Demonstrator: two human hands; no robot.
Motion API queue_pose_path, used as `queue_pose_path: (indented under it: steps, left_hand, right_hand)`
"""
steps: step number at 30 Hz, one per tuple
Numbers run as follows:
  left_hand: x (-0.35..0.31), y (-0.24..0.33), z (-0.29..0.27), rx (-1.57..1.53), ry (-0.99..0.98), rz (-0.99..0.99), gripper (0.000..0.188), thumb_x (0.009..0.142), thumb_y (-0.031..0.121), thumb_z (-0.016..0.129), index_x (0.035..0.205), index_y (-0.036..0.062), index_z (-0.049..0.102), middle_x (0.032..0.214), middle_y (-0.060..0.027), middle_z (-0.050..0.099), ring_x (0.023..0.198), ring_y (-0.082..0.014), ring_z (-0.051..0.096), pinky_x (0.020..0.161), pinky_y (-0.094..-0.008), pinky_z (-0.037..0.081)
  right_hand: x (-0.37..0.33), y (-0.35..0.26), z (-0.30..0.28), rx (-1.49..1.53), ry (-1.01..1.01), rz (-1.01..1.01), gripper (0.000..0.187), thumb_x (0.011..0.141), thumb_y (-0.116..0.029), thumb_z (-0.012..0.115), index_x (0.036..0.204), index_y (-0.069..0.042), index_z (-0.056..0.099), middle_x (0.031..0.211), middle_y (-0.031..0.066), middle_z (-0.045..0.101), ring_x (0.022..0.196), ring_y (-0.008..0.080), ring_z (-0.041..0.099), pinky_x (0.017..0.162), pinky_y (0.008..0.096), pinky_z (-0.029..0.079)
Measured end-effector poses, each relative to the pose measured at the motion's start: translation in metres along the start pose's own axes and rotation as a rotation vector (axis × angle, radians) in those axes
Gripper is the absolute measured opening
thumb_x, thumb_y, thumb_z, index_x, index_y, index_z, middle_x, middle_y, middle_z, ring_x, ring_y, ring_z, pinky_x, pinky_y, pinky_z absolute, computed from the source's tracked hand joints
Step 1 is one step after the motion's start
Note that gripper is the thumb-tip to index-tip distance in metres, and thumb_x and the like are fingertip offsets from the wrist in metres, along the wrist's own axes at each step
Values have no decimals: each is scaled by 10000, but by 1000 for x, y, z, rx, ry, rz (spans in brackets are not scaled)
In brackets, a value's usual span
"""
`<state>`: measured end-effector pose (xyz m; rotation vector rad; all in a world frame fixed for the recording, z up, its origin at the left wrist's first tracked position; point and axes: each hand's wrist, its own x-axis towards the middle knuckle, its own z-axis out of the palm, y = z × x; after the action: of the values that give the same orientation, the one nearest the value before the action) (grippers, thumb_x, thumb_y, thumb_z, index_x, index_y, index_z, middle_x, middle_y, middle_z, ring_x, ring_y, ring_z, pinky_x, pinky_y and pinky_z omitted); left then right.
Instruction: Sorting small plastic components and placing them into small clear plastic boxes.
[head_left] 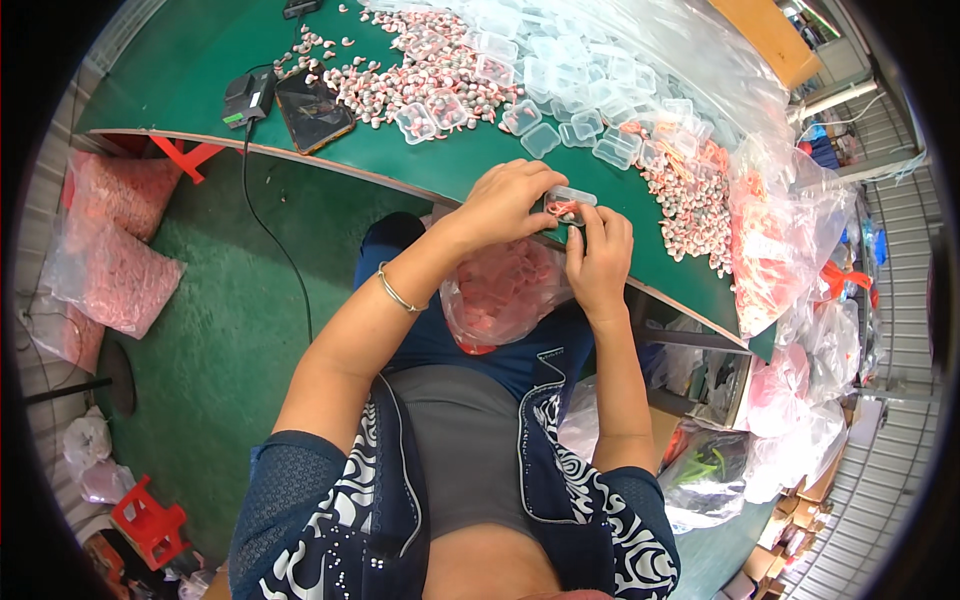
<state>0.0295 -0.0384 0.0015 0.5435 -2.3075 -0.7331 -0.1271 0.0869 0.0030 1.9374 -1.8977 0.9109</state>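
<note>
My little clear plastic box (575,197) sits between my hands at the table's (460,163) near edge: left hand (505,203) closed narrowly around one side, right hand (602,250) pinching the near corner. Pink strands (562,209) are already inside; whether the lid's down, I can't tell. Plenty looks left: loose pink-and-grey pieces heap up left (385,88) and right, with clear containers (585,75) piled between them.

No readable text; pale label (255,102) on black device (240,92) too small.
</note>
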Motion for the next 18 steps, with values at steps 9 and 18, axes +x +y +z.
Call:
queue_pose_path:
  steps: [9, 18]
  left_hand:
    - [2, 0, -1, -6, -16, -23, 518, 727, 237, 808, 1183, 66, 631, 1122, -117, 650, 1042, -329, 603, 902, -431, 477]
    - [2, -3, 2, -11, -1, -10, 523, 726, 241, 809, 1187, 70, 629, 1119, -112, 647, 1043, -325, 600, 902, -435, 472]
  right_hand:
    - [9, 3, -5, 14, -67, -44, 382, 774, -81, 687, 1155, -67, 659, 1026, 114, 582, 991, 309, 555, 799, 430, 429]
    - [9, 3, -3, -3, -57, -39, 363, 770, -89, 685, 1132, -72, 664, 1027, 113, 581, 990, 306, 561, 817, 433, 427]
